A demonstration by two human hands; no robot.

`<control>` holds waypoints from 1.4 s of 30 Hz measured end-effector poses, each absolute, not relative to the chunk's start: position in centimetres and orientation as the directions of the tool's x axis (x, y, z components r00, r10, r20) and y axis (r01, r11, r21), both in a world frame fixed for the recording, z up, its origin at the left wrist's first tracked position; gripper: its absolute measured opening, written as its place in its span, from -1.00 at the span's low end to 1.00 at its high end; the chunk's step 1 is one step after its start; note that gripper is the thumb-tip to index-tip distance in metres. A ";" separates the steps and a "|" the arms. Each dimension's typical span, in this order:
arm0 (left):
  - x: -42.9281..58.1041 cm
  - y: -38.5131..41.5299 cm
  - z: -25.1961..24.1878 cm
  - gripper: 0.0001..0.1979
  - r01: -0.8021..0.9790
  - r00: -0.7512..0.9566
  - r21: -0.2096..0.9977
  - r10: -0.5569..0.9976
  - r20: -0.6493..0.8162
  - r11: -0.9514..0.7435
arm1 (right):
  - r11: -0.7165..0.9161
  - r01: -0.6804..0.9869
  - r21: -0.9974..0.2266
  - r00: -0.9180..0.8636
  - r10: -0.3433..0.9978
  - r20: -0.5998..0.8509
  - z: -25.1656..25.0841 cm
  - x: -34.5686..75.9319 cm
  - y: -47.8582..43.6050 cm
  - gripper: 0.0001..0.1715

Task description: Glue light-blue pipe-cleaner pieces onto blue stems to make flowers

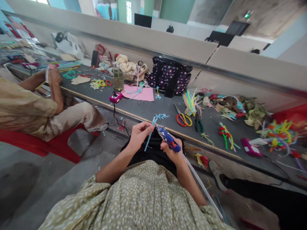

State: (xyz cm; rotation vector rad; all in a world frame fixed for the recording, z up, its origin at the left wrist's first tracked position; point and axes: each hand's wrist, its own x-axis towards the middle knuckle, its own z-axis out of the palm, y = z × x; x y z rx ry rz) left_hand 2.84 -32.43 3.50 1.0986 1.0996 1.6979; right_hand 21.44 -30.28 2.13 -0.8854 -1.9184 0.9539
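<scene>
My left hand is closed in a pinch on a light blue pipe cleaner, whose long end hangs below the fingers. My right hand is wrapped round a blue hot glue gun with an orange trigger. A long clear glue stick trails from its back end. The gun's nozzle points at the pipe cleaner close to my left fingertips; whether they touch I cannot tell. Just beyond, on the table edge, lies a small heap of short light blue pieces.
On the dark table are red-and-yellow scissors, green-handled pliers, a bundle of pipe cleaners, a pink sheet, a dark patterned bag and a bottle. A co-worker sits at left; another person's leg extends at right.
</scene>
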 end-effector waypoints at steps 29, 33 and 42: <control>2.8 -32.4 3.2 -0.77 -0.159 -0.296 0.942 0.925 0.240 -0.296 | 0.551 0.359 -0.753 -0.438 0.812 0.385 3.0 21.1 -30.5 -0.38; 2.8 -32.4 3.4 -0.78 -0.156 -0.295 0.942 0.924 0.242 -0.297 | 0.547 0.361 -0.755 -0.436 0.815 0.382 2.9 21.1 -30.5 -0.37; 2.9 -32.5 3.6 -0.76 -0.164 -0.298 0.943 0.926 0.232 -0.289 | 0.551 0.361 -0.752 -0.434 0.813 0.388 2.8 21.1 -30.5 -0.39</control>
